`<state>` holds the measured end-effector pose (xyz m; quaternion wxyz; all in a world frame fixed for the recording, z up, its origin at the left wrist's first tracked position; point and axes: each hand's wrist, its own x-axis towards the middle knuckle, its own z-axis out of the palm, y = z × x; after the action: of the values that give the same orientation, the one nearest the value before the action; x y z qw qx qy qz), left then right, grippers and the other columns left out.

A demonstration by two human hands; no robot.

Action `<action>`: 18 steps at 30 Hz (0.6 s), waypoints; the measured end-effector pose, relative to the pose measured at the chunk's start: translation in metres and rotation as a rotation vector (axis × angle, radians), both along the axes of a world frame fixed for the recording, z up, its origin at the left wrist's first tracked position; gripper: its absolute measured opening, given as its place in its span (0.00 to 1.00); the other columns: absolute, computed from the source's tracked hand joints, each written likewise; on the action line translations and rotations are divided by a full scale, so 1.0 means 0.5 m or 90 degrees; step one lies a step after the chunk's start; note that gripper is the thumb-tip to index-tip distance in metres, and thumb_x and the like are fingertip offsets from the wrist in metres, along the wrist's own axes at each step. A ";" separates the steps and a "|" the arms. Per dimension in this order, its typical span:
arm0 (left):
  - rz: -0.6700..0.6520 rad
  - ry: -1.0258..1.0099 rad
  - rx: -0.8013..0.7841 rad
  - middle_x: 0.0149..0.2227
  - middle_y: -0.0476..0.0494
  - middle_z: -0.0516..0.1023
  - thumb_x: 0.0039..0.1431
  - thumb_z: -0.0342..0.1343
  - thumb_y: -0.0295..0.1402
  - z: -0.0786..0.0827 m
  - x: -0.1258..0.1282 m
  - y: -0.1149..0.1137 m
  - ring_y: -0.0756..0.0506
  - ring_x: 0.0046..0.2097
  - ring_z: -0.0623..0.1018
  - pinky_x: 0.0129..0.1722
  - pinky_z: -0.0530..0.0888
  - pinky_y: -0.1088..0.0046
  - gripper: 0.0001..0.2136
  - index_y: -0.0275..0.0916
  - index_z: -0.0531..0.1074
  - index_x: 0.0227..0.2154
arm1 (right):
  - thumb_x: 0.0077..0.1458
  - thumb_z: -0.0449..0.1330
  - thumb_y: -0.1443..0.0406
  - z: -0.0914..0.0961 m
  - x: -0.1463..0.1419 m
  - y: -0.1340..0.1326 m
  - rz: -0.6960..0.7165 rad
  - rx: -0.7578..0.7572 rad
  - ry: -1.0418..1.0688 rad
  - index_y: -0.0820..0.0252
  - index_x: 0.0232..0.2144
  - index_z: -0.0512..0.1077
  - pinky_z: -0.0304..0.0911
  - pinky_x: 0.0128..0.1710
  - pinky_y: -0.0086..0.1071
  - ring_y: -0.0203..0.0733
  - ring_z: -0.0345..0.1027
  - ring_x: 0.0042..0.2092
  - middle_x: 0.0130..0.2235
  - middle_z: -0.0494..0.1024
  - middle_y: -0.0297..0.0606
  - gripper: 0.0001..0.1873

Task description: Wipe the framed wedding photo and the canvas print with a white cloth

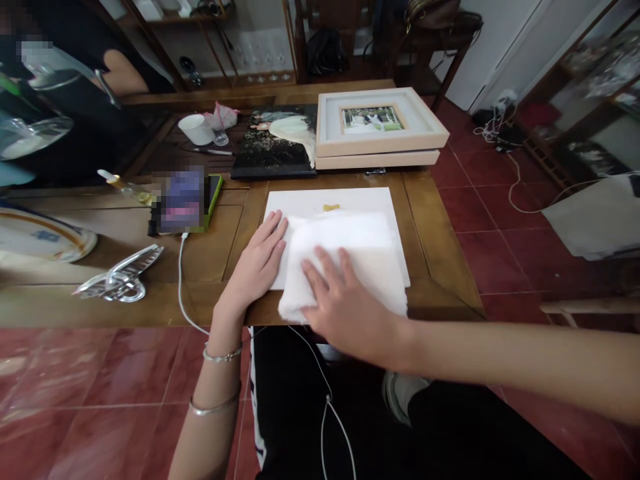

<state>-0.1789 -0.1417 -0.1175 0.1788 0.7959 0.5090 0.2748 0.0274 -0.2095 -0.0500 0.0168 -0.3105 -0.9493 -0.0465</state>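
Note:
A white folded cloth [365, 260] lies over a white board [330, 200] on the near part of the wooden table [440, 247]. My left hand [257, 257] rests flat on the cloth's left edge, fingers stretched out. My right hand [345, 303] lies flat on the cloth's near side, fingers spread and pressing down. A small yellow smear [331, 207] shows on the board beyond the cloth.
Stacked picture frames [380, 127] and a dark photo print [275, 143] sit at the table's far side. A phone [185, 200] with a white cable, a silver hair clip [120, 280], a plate [45, 233], a white cup [197, 129] and a small bottle [125, 188] lie to the left. Another person sits at far left.

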 end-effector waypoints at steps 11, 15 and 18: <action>-0.003 0.017 0.004 0.69 0.36 0.55 0.72 0.39 0.42 -0.002 0.000 0.002 0.40 0.71 0.54 0.69 0.53 0.55 0.24 0.35 0.62 0.64 | 0.60 0.59 0.65 -0.003 0.027 0.059 0.010 -0.069 0.045 0.56 0.49 0.77 0.52 0.60 0.66 0.67 0.54 0.66 0.63 0.66 0.55 0.16; -0.002 0.014 0.009 0.70 0.38 0.55 0.72 0.39 0.43 -0.002 0.000 0.001 0.41 0.70 0.55 0.69 0.53 0.54 0.24 0.38 0.60 0.65 | 0.59 0.57 0.68 -0.003 0.036 0.151 -0.072 -0.101 0.010 0.61 0.58 0.70 0.46 0.62 0.66 0.65 0.44 0.69 0.67 0.59 0.55 0.24; 0.001 0.008 0.004 0.70 0.39 0.55 0.72 0.39 0.44 -0.001 0.002 0.000 0.41 0.71 0.54 0.69 0.53 0.54 0.25 0.39 0.61 0.65 | 0.60 0.56 0.69 0.001 0.033 0.206 -0.129 -0.128 0.007 0.63 0.60 0.67 0.45 0.63 0.65 0.63 0.41 0.70 0.69 0.55 0.53 0.25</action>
<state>-0.1781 -0.1415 -0.1180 0.1731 0.7978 0.5096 0.2718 0.0437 -0.1066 -0.0495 -0.0138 -0.4052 -0.9128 0.0493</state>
